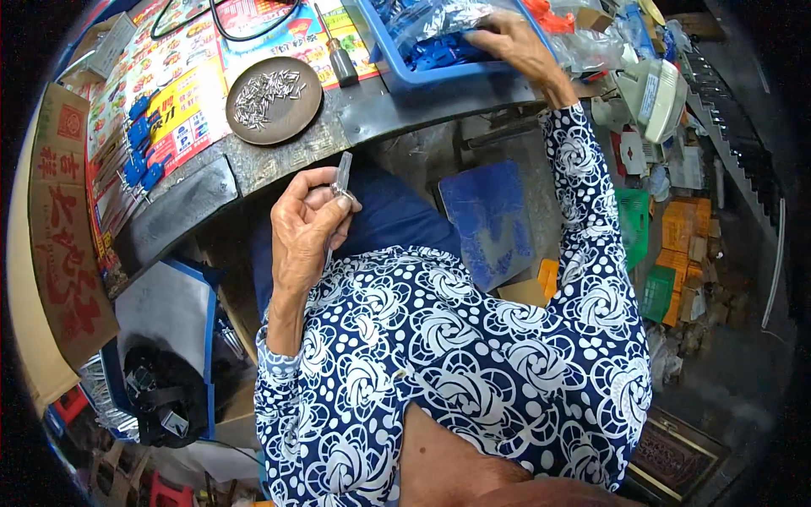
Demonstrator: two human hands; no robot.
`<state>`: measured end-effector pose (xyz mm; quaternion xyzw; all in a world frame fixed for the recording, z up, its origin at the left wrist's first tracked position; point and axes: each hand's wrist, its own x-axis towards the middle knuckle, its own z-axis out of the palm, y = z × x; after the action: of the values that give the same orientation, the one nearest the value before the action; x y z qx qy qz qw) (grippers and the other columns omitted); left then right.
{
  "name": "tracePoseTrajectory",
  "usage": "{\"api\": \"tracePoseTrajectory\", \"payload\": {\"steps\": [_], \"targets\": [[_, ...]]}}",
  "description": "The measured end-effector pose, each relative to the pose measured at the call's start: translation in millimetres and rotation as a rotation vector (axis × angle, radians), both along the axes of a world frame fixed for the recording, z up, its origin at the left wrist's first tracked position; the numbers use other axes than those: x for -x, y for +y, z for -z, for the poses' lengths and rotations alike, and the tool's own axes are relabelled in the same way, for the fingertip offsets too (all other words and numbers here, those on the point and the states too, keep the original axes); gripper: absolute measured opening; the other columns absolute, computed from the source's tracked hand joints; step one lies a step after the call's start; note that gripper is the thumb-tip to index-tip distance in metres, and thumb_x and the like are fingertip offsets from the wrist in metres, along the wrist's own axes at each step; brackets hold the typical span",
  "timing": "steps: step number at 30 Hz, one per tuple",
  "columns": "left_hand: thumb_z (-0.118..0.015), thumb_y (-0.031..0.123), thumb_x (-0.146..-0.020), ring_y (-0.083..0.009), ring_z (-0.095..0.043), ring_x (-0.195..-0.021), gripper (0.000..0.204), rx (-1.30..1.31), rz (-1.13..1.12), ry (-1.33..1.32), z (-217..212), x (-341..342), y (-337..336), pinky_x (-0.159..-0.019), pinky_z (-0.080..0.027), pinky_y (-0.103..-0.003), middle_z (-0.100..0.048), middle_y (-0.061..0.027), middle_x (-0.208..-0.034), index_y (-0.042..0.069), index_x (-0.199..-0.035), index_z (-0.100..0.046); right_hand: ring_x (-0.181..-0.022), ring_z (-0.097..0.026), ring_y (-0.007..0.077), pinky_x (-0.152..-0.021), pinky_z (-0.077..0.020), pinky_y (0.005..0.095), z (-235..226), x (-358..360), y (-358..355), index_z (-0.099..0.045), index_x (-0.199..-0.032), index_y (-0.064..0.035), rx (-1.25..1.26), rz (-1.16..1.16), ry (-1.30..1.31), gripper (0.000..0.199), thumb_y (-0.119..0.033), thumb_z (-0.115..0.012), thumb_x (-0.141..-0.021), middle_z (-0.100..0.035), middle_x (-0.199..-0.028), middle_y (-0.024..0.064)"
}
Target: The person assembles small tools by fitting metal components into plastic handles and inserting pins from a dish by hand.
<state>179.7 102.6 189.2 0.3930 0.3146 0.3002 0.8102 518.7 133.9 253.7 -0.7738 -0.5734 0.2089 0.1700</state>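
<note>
The person's left hand [302, 221] is closed in a pinch, the thumb pressed against the curled fingers, gripping a slim clear piece [345, 169] that juts up above the fingertips. A thin length of something shows below the same hand, but how it joins the clear piece cannot be told. This hand is raised in front of the near edge of the table [372, 114], just short of the plate.

The right hand [522, 52] reaches over the near right side of a blue tub [448, 78]. Its thumb and fingers are partly spread and bent down toward the blue parts [435, 55] heaped inside, next to a clear plastic bag [431, 24]. The fingertips are partly hidden, so whether they grip a part or only touch the heap cannot be told.

Between the left hand and the far side of the table sits a round brown plate [302, 111] with many small metal pieces [266, 95] on it. A screwdriver [341, 63] lies between the plate and the tub. More blue pieces with thin metal rods [138, 135] lie in a row at the left, on the colourful printed paper [194, 63].
</note>
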Motion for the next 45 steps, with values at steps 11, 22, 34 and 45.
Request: {"api": "tracePoseTrajectory", "payload": {"steps": [11, 22, 34, 45], "targets": [[-0.054, -0.001, -0.078, -0.0019, -0.045, -0.059, 0.026, -0.185, 0.038, 0.186, 5, 4, -7, -0.049, -0.034, -0.014, -0.055, -0.0013, -0.078, -0.003, -0.103, -0.048, -0.057, -0.054, 0.0076, -0.050, -0.0428, 0.0172, 26, 52, -36, -0.058, -0.092, 0.0000, -0.285, 0.030, 0.871, 0.019, -0.017, -0.057, -0.084, -0.058, -0.070, 0.0047], [-0.058, 0.003, -0.075, -0.0069, -0.053, -0.072, 0.025, -0.447, -0.079, 0.275, 50, 52, -15, -0.065, -0.044, -0.021, -0.058, -0.0049, -0.078, -0.004, -0.098, -0.051, -0.058, -0.056, 0.0108, -0.049, -0.0431, 0.0190, 78, 169, -63, -0.056, -0.092, 0.0036, -0.302, -0.016, 1.053, 0.016, -0.011, -0.052, -0.085, -0.058, -0.070, 0.0072], [-0.059, 0.005, -0.074, -0.0084, -0.049, -0.059, 0.025, -0.610, -0.063, 0.380, 76, 94, -24, -0.054, -0.042, -0.022, -0.055, -0.0066, -0.068, -0.003, -0.097, -0.052, -0.047, -0.052, 0.0088, -0.042, -0.0388, 0.0177, 128, 243, -76, -0.058, -0.073, 0.0012, -0.370, 0.106, 1.050, 0.017, -0.013, -0.058, -0.081, -0.057, -0.061, 0.0059], [-0.057, 0.005, -0.075, -0.0136, -0.052, -0.055, 0.024, -0.697, -0.017, 0.409, 91, 101, -30, -0.051, -0.041, -0.026, -0.055, -0.0094, -0.065, -0.002, -0.097, -0.051, -0.045, -0.046, 0.0074, -0.038, -0.0310, 0.0170, 150, 241, -83, -0.057, -0.073, 0.0004, -0.346, 0.131, 1.229, 0.015, -0.012, -0.057, -0.082, -0.052, -0.060, 0.0032]]}}
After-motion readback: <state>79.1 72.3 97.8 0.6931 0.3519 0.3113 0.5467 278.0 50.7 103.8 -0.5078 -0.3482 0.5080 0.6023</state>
